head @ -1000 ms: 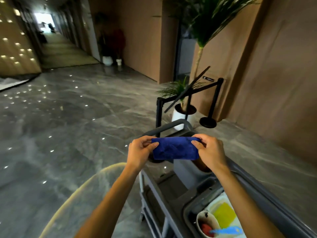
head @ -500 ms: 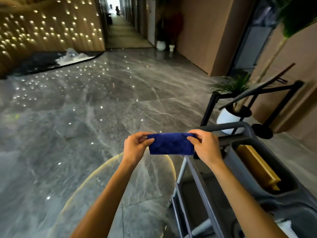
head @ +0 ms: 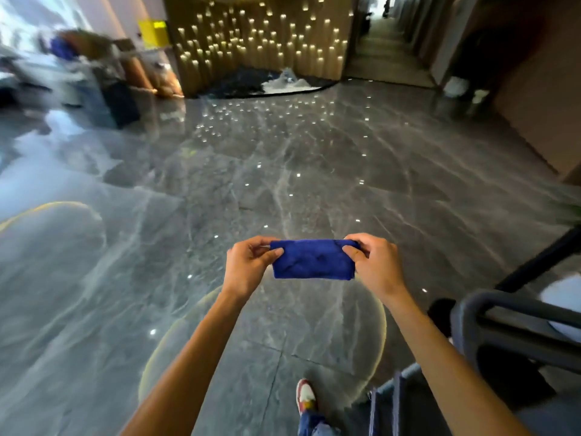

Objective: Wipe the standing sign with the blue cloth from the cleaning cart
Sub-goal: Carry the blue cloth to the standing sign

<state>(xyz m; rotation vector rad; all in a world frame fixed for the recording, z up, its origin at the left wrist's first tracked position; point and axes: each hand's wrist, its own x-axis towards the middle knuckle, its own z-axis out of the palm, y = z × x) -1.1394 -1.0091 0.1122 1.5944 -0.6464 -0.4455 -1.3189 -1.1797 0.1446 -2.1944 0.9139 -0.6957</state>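
Note:
A folded blue cloth (head: 312, 259) is stretched flat between both hands, out in front of me at chest height over the floor. My left hand (head: 248, 267) pinches its left end and my right hand (head: 374, 265) pinches its right end. The grey cleaning cart (head: 490, 328) shows only its handle and frame at the lower right. A black post (head: 540, 262) of the standing sign's frame slants in at the right edge; the rest of the sign is out of view.
Glossy grey marble floor (head: 220, 184) spreads ahead. A wall of small lights (head: 257, 39) stands at the back, a corridor (head: 386, 45) to its right, blurred furniture (head: 94, 80) at the far left. My shoe (head: 305, 396) is below.
My view has swung left, away from the cart and the sign, which slid to the right edge. Both hands still hold the cloth the same way.

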